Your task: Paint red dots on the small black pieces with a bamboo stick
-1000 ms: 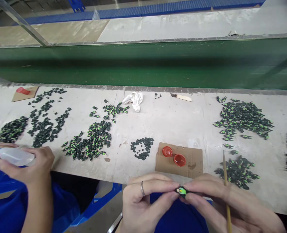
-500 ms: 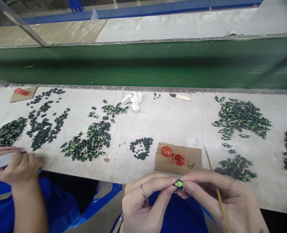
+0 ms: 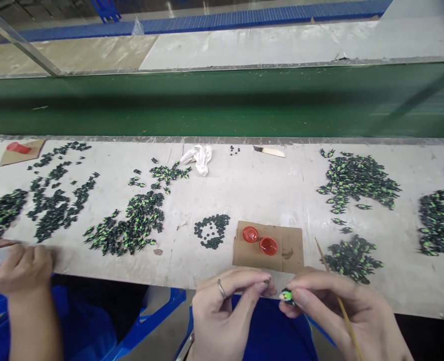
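Both hands hover at the near edge of the workbench [image 3: 252,195]. Right hand [image 3: 342,313] pinches a small green-and-black piece [image 3: 287,296] at its fingertips, with a thin stick [image 3: 338,296] tucked along the fingers. Left hand [image 3: 222,311], ringed, has thumb and forefinger nearly closed, empty, just left of the piece. Cardboard square [image 3: 269,246] with two red caps [image 3: 259,239] lies just beyond the hands.

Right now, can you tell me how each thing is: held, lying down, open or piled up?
Right hand: fingers pinch a small black-and-green piece; thin stick tucked in too.
Left hand: fingertips pinched together, holding nothing that shows.
Two red caps: open side up on cardboard.
Black discs: loose ring-shaped heap.
White rag: crumpled.
Co-worker's hand: gripping a clear plastic thing.
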The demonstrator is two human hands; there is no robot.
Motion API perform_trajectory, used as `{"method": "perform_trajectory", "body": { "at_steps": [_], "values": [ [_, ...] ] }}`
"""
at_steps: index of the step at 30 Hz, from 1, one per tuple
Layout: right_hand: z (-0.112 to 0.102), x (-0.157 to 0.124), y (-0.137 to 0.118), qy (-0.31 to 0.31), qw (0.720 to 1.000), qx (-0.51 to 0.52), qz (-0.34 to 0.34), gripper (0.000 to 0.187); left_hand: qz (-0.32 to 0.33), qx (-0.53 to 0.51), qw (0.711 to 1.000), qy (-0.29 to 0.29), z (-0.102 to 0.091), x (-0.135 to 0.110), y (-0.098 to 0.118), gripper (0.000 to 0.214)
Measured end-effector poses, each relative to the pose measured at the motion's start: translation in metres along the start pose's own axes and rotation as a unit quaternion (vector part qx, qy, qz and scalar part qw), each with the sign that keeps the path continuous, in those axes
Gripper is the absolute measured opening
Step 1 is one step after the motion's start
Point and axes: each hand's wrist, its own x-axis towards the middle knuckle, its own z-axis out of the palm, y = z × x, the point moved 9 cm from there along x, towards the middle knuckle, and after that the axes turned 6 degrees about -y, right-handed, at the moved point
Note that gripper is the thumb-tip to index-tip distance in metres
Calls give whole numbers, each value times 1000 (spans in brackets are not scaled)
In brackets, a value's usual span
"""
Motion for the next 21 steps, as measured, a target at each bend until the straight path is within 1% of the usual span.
{"method": "perform_trajectory", "body": {
  "at_steps": [2,3,5,6,8,10,13,15,16,18,21],
  "values": [
    [-12,-6,23,34,992,90,81,10,-48,15,999,-3,-3,3,-14,13],
    [-19,-9,34,54,987,106,111,11,-62,32,998,-9,-7,9,-19,11],
    [-37,-15,51,100,980,92,145,16,-70,73,995,-23,-16,30,-23,14],
    [-48,-19,59,131,975,84,160,21,-71,97,992,-39,-19,46,-24,15],
    [-66,-27,75,185,961,70,193,30,-78,165,979,-85,-22,88,-27,12],
    [-78,-32,88,213,951,60,217,38,-79,245,958,-123,-19,138,-32,8],
    [-83,-31,98,215,944,47,244,46,-64,352,921,-152,-7,209,-46,21],
    [-84,-28,102,218,942,33,254,49,-49,404,901,-149,-1,243,-55,28],
    [-85,-26,103,221,940,27,257,50,-41,425,893,-144,1,255,-58,31],
    [-87,-24,106,227,938,13,263,51,-25,460,878,-134,2,270,-62,34],
    [-91,-22,109,225,938,-2,265,50,-3,500,857,-125,0,279,-63,35]
  ]
}}
